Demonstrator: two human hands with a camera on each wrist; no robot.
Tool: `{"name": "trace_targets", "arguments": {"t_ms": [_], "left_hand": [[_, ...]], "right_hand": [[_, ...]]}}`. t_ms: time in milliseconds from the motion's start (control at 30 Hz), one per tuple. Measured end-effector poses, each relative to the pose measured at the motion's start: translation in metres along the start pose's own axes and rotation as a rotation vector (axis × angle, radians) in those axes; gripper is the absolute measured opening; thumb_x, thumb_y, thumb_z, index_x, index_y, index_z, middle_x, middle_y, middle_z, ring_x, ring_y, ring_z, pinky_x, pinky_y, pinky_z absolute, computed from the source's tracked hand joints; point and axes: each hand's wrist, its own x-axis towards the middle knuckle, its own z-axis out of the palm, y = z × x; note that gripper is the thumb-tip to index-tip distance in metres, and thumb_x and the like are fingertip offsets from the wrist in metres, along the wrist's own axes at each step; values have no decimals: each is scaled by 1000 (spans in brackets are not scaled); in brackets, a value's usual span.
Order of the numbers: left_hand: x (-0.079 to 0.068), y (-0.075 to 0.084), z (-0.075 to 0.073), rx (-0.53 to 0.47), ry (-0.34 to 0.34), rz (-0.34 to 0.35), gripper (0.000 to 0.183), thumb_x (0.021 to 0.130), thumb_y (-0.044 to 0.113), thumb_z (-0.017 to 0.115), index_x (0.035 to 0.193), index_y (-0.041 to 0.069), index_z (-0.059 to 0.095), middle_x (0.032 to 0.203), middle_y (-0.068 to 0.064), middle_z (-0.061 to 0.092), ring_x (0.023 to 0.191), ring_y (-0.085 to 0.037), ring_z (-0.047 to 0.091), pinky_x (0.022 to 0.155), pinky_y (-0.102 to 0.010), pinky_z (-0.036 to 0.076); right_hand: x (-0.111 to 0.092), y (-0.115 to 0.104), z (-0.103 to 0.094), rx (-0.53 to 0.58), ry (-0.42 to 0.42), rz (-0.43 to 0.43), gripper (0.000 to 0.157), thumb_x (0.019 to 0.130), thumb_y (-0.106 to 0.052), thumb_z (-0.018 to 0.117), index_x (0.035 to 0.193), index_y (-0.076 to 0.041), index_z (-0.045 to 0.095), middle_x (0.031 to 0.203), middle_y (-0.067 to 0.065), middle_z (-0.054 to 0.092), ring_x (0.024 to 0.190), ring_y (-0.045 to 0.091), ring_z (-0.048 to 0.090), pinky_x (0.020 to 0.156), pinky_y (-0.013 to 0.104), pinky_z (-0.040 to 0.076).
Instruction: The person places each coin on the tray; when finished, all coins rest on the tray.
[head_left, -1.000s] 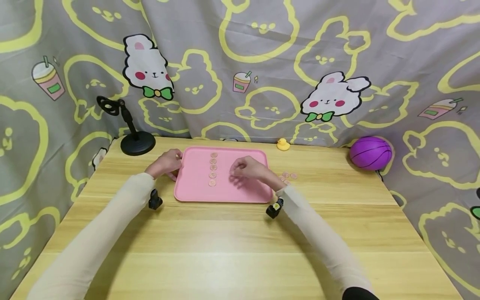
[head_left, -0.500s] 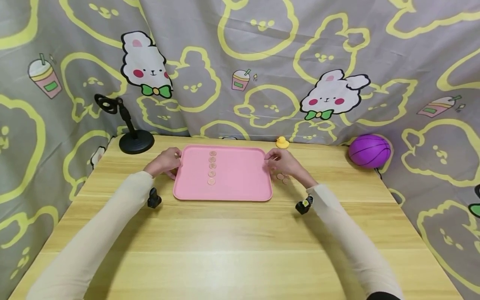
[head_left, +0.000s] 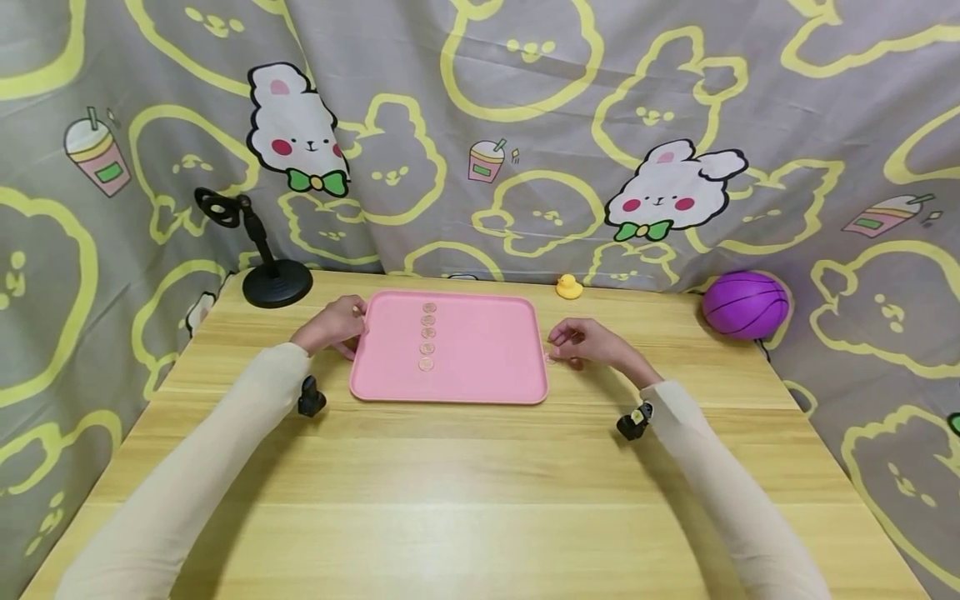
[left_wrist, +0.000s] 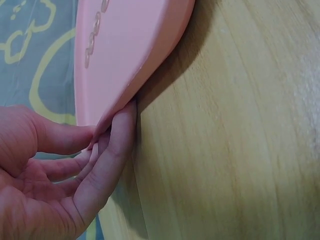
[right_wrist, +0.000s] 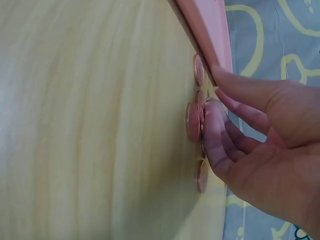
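A shallow pink tray (head_left: 487, 367) lies on the wooden table. On its left part several round coins (head_left: 427, 348) form a column from back to front. My left hand (head_left: 333, 323) pinches the tray's left rim, thumb above and fingers underneath, as the left wrist view shows. Just outside the tray's right edge is my right hand (head_left: 588, 340), fingers bent and thumb apart from them. In the right wrist view its fingertips are right at a small group of copper-coloured coins (right_wrist: 193, 122) on the table, partly hidden by the fingers.
A black stand (head_left: 276, 283) with a round base is at the back left. Behind the tray sits a yellow toy duck (head_left: 569, 287), and a purple ball (head_left: 745, 306) rests at the back right. A patterned curtain (head_left: 420, 67) hangs along the table's back and sides.
My right hand has moved from over the tray to the right, past its edge, and down to the loose coins. The left hand stays at the rim; the coin column looks the same.
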Motion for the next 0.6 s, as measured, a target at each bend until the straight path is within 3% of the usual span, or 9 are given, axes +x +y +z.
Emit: {"name": "trace_targets", "arguments": {"t_ms": [200, 600], "left_hand": [[2, -1, -1, -5, -3, -9, 42, 99, 0, 43, 139, -11, 39, 99, -19, 55, 82, -25, 67, 64, -36, 65], [2, -1, 0, -38, -8, -2, 41, 98, -1, 42, 137, -12, 39, 100, -20, 55, 81, -26, 67, 65, -38, 65]], "right_hand": [[-1, 13, 2, -39, -53, -98, 27, 97, -2, 72, 119, 10, 60, 98, 15, 57, 83, 15, 50, 64, 20, 47], [-4, 12, 11, -126, 47, -162, 16, 97, 1, 71, 109, 8, 63, 93, 20, 60, 79, 19, 51, 63, 20, 45]]}}
